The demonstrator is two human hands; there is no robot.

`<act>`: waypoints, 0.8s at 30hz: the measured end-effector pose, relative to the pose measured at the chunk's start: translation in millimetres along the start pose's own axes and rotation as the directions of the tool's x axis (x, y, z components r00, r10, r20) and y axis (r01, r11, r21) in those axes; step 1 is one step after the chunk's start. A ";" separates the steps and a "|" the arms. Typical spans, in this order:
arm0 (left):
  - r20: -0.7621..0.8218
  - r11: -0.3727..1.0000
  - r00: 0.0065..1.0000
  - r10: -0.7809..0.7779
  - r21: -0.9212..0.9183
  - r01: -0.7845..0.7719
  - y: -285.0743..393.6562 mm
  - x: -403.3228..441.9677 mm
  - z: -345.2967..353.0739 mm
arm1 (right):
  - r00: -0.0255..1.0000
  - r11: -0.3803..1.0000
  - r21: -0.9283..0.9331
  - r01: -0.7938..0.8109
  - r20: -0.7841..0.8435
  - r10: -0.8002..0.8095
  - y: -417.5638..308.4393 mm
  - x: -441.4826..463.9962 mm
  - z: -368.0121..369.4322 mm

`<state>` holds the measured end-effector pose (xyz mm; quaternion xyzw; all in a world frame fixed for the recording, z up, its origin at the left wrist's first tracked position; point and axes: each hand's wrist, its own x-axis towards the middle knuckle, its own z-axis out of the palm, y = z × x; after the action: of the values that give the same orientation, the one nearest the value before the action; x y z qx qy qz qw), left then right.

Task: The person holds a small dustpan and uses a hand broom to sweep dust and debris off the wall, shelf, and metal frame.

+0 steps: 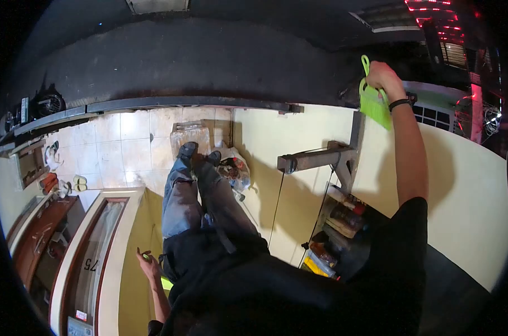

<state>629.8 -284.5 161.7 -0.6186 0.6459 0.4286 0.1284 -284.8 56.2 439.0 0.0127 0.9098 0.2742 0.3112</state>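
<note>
Raised at the upper right, my right hand is closed around a lime-green hand brush. Its looped handle end sticks out above the fingers, and the bristles hang beside the top of a dark wooden post. A dark band circles my right wrist. Low at the left, beside my hip, my left hand is closed on a green handle. More of a green object shows between that forearm and my dark shirt; the rest of it is hidden.
My feet are by a worn box-like step on the tiled floor, next to a filled plastic bag. A wooden bracket juts from the wall above a shelf of items. A framed window stands left.
</note>
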 end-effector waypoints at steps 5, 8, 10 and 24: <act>-0.009 0.994 0.995 0.100 0.048 -0.099 9.5 7.2 5.5 | 0.741 0.947 -0.108 0.302 -0.599 -0.305 22.2 -22.3 87.6; -0.014 0.981 0.981 0.195 -0.012 -0.196 -8.0 20.4 13.0 | 0.800 0.945 -0.040 0.324 -0.522 -0.296 57.5 -78.0 165.2; -0.032 0.984 0.984 0.176 0.026 -0.176 10.5 20.6 16.0 | 0.858 0.945 -0.070 0.320 -0.401 -0.320 73.9 -132.6 187.2; 0.011 0.977 0.981 0.193 0.086 -0.193 81.0 55.2 -15.4 | 0.865 0.885 -0.260 0.386 -0.230 -0.445 25.6 -50.0 99.7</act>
<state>550.7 -344.2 164.5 -0.5464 0.7207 0.4112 0.1138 -191.2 117.2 414.5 -0.2559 0.8927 0.2915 0.2294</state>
